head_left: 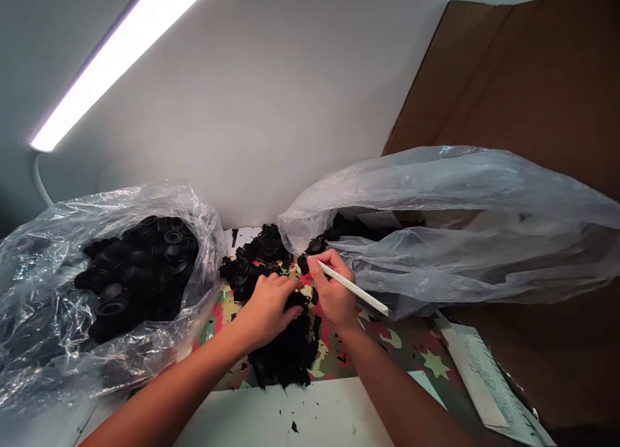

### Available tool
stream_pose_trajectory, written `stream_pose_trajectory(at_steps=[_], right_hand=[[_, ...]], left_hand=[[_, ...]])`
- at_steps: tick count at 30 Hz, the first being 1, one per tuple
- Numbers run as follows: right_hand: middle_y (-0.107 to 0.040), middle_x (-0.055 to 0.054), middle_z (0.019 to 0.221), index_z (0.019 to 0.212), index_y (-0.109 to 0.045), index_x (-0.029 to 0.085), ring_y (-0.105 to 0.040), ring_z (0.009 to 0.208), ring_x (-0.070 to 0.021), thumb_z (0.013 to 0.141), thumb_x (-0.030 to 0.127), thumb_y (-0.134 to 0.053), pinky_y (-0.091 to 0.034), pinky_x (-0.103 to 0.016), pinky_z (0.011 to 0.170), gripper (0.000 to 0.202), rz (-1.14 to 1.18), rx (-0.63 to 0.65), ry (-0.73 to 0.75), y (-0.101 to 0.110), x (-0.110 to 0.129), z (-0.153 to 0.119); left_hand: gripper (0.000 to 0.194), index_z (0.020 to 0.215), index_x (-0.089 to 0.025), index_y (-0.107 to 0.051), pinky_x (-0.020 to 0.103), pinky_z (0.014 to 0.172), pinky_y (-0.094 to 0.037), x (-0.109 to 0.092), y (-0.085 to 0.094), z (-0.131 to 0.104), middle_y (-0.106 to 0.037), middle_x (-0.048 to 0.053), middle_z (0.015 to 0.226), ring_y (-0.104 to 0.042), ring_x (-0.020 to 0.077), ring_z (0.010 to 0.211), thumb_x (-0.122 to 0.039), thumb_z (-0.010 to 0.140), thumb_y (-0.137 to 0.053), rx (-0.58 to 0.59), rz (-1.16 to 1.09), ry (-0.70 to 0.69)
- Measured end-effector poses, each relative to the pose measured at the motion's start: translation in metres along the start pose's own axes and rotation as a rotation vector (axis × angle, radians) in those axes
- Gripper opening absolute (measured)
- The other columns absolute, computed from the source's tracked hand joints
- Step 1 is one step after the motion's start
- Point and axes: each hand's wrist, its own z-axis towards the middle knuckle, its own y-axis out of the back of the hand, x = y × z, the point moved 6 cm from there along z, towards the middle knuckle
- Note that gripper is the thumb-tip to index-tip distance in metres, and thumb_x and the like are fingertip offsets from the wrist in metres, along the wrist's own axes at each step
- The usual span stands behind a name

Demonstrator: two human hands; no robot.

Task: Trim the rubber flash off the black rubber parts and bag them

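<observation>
My right hand point(335, 292) is closed round a slim white stick point(356, 287), which slants down to the right. A small black rubber part point(303, 263) sits at its fingertips, beside the mouth of a clear plastic bag. Lower and to the left, my left hand point(271, 308) lies over a heap of black ribbed rubber parts point(242, 276). Its thumb is apart from its fingers, with black material showing between them; its fingertips are partly hidden. Below that hand spreads a pile of thin black scraps point(285, 356).
At left, a clear plastic bag point(203, 240) holds many black rubber parts point(140, 272). Another clear bag point(436, 182) lies open at right against cardboard point(523, 79). A patterned table cover point(402, 340), white sheet point(271, 415), written-on card point(477, 363) and lamp point(121, 53) are also here.
</observation>
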Motion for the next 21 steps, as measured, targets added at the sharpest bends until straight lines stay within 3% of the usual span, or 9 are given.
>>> stream_pose_trajectory(at_steps=[2,5,10,15,21], right_hand=[[-0.055,0.005,0.060,0.073,-0.056,0.023,-0.050,0.055,-0.0144,0.091,0.039,-0.059,-0.041,-0.026,0.055,0.024,0.009,0.003,0.000,-0.001,0.003,-0.001],[-0.057,0.003,0.066,0.073,-0.056,0.023,-0.054,0.062,-0.0151,0.092,0.035,-0.059,-0.044,-0.027,0.060,0.023,0.038,0.033,0.032,-0.006,0.011,-0.005],[-0.071,-0.004,0.095,0.081,-0.063,0.023,-0.066,0.088,-0.0191,0.094,0.028,-0.058,-0.051,-0.032,0.080,0.016,0.080,0.188,0.096,-0.021,0.027,-0.021],[-0.076,-0.006,0.103,0.083,-0.064,0.024,-0.071,0.092,-0.0207,0.094,0.023,-0.059,-0.054,-0.034,0.082,0.013,0.034,0.343,0.145,-0.034,0.041,-0.036],[-0.075,-0.004,0.096,0.083,-0.064,0.024,-0.071,0.088,-0.0191,0.093,0.020,-0.059,-0.054,-0.032,0.078,0.012,0.043,0.313,0.171,-0.035,0.043,-0.040]], left_hand=[[0.033,0.123,-0.020,-0.063,0.035,0.079,-0.047,0.014,0.016,-0.008,-0.070,0.006,0.098,-0.062,0.0224,0.090,-0.025,0.090,-0.064,-0.080,-0.351,0.125],[0.039,0.121,-0.022,-0.065,0.030,0.077,-0.047,0.033,0.029,-0.024,-0.068,0.003,0.095,-0.061,0.0196,0.088,-0.037,0.085,-0.071,-0.194,-0.856,0.299],[0.053,0.110,-0.021,-0.071,0.030,0.083,-0.050,0.049,0.020,-0.045,-0.072,0.006,0.107,-0.066,0.0198,0.093,-0.040,0.064,-0.090,-0.306,-1.361,0.412],[0.048,0.102,-0.020,-0.074,0.027,0.079,-0.054,0.054,0.013,-0.053,-0.076,0.004,0.096,-0.069,0.0166,0.083,-0.033,0.061,-0.093,-0.367,-1.527,0.464],[0.039,0.100,-0.021,-0.074,0.026,0.083,-0.054,0.055,0.016,-0.060,-0.076,0.004,0.100,-0.067,0.0165,0.091,-0.033,0.066,-0.090,-0.384,-1.550,0.431]])
